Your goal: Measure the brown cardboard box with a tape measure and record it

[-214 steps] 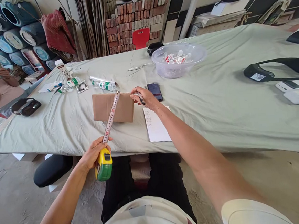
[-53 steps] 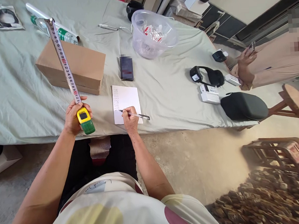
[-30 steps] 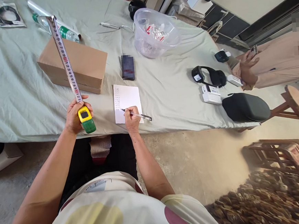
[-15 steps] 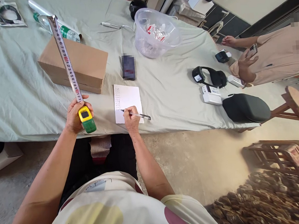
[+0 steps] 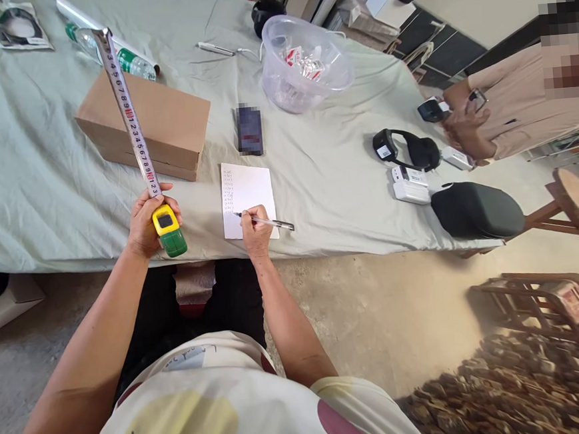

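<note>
My left hand (image 5: pixel 145 223) is closed around a yellow and green tape measure (image 5: pixel 169 230) near the table's front edge. Its metal blade is pulled out and slants up and leftward, passing over a closed brown cardboard box (image 5: pixel 162 123). Between the fingers of my right hand (image 5: pixel 256 233) is a pen (image 5: pixel 281 225), its tip on a white sheet of paper (image 5: pixel 257 186). Handwritten lines run down the paper's left side. Just beyond the sheet lies a dark phone (image 5: pixel 249 132), its screen blurred out.
A clear plastic tub (image 5: pixel 302 62) with small packets stands at the back. Behind the box lie a water bottle (image 5: pixel 132 63) and a bagged cable (image 5: pixel 18 27). To the right are a black headset (image 5: pixel 407 149) and a dark case (image 5: pixel 477 210). Another person (image 5: pixel 516 105) holds a phone there.
The other person on the right has drawn their arms together over the phone. My hands, the tape measure and the pen have hardly moved.
</note>
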The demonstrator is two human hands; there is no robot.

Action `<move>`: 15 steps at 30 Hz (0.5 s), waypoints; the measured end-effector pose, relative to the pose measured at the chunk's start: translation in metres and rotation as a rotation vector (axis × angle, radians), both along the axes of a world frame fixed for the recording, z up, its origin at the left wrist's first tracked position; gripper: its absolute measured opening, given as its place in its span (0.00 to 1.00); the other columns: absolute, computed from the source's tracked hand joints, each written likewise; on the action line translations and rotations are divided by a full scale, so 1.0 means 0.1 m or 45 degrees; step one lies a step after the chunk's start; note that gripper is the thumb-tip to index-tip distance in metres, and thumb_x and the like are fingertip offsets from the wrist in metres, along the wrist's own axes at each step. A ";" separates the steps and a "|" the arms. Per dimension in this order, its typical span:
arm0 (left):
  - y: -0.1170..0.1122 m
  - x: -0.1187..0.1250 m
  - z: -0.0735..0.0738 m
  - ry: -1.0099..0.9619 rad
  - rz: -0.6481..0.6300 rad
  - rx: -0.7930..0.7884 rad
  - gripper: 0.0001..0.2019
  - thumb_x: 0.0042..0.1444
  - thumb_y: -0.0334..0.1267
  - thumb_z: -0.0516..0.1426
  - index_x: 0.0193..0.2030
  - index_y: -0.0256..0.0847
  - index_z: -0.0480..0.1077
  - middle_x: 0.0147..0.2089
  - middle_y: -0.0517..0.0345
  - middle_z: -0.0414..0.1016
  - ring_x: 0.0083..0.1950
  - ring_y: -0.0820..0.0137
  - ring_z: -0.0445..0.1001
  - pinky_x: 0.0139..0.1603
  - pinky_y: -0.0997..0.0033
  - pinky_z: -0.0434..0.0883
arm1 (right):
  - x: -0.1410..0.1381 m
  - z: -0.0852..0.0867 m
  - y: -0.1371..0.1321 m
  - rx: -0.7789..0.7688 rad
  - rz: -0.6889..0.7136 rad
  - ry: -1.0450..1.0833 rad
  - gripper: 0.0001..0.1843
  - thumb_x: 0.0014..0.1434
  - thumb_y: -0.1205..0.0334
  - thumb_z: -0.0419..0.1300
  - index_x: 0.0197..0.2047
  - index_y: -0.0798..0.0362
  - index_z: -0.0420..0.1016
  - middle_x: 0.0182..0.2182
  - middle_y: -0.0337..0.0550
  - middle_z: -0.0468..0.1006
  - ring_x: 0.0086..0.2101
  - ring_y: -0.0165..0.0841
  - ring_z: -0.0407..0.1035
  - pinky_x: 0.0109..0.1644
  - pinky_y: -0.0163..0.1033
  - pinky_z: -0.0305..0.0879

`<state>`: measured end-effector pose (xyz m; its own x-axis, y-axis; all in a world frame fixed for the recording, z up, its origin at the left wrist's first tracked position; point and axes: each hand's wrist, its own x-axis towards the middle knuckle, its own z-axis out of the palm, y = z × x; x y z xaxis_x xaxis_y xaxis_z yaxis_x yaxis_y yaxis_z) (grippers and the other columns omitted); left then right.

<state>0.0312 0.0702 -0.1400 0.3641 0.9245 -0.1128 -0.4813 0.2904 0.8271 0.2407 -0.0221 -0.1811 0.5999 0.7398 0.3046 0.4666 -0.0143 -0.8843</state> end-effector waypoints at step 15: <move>-0.01 0.00 0.00 0.017 0.005 -0.017 0.13 0.52 0.38 0.59 0.45 0.39 0.70 0.25 0.60 0.75 0.22 0.70 0.73 0.22 0.71 0.71 | 0.01 0.04 0.00 0.026 -0.064 0.236 0.07 0.56 0.59 0.54 0.28 0.50 0.63 0.19 0.32 0.68 0.22 0.27 0.62 0.30 0.36 0.62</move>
